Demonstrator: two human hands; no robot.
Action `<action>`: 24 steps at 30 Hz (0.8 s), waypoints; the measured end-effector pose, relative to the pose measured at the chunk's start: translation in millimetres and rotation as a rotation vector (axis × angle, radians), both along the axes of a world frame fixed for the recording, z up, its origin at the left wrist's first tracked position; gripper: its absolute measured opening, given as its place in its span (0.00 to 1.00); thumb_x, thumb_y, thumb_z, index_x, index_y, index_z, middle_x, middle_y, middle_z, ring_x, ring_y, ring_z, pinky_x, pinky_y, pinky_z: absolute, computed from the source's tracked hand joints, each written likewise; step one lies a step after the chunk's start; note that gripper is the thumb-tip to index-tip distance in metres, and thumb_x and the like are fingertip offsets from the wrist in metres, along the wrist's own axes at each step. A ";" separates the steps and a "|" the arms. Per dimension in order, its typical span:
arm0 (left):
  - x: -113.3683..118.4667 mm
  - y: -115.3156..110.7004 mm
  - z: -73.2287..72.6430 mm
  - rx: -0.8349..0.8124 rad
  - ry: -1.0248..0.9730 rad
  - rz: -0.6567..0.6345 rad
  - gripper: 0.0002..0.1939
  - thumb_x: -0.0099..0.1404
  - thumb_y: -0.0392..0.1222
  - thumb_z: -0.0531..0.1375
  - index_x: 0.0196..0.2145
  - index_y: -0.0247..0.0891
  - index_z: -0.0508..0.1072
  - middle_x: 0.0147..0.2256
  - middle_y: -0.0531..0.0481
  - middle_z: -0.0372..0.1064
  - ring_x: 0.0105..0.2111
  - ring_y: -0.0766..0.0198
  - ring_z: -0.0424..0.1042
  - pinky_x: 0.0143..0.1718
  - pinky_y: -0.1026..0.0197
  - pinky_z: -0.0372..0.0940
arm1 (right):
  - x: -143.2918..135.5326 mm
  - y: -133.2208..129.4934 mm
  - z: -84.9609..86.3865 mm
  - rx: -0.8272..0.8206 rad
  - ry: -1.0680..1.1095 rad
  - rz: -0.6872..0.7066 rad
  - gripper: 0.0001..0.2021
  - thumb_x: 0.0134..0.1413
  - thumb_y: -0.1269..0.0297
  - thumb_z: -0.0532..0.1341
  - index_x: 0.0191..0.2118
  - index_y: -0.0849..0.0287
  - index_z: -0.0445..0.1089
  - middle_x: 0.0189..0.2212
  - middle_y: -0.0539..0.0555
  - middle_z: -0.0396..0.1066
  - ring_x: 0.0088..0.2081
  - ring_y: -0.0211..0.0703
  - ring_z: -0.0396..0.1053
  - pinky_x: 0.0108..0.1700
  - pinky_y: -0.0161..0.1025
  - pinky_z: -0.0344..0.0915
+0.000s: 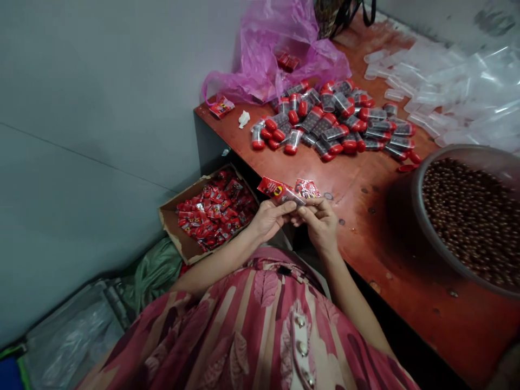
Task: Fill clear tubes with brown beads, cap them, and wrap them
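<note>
Between both hands is a red printed plastic wrapper point(281, 190), with a dark-filled tube showing at its right end. My left hand point(271, 218) grips the wrapper from below, thumb pressed on its front. With thumb and fingers closed, my right hand point(319, 218) pinches the right end. Just behind it, another red and white wrapper point(307, 188) lies on the table's near edge. Farther back is a heap of clear tubes with red caps point(325, 122), filled with dark balls.
On the red-brown table point(353, 189) stand a large tub of brown balls point(471, 216) at right and a pile of clear empty tubes point(459, 81) behind. A pink plastic bag point(268, 59) lies at the back. Below left, a cardboard box point(174, 226) holds many red packets.
</note>
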State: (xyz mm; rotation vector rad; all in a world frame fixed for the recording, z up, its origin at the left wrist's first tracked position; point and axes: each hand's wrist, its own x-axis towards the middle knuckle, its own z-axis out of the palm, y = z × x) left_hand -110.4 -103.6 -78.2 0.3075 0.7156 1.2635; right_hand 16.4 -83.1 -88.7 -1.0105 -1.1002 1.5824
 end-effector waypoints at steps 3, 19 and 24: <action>1.8 -2.3 1.2 -0.014 -0.028 0.189 0.15 0.51 0.46 0.68 0.30 0.32 0.74 0.27 0.48 0.73 0.25 0.66 0.70 0.29 0.62 0.65 | -8.7 -5.5 3.5 0.033 -0.022 -0.117 0.12 0.48 0.63 0.67 0.34 0.57 0.63 0.19 0.43 0.72 0.16 0.34 0.68 0.19 0.30 0.68; -3.8 2.8 7.0 -0.080 0.071 0.255 0.15 0.48 0.45 0.68 0.31 0.32 0.75 0.31 0.46 0.75 0.29 0.65 0.72 0.33 0.62 0.66 | -15.1 -23.7 3.1 0.105 -0.193 -0.129 0.13 0.47 0.62 0.66 0.31 0.55 0.59 0.21 0.44 0.71 0.17 0.34 0.67 0.20 0.32 0.67; -1.6 -3.7 4.9 -0.053 0.057 0.042 0.15 0.47 0.46 0.69 0.26 0.31 0.73 0.22 0.51 0.69 0.19 0.69 0.65 0.23 0.63 0.61 | -13.1 -24.8 7.1 0.065 -0.111 -0.136 0.13 0.48 0.62 0.66 0.32 0.54 0.59 0.18 0.42 0.70 0.14 0.35 0.66 0.17 0.33 0.66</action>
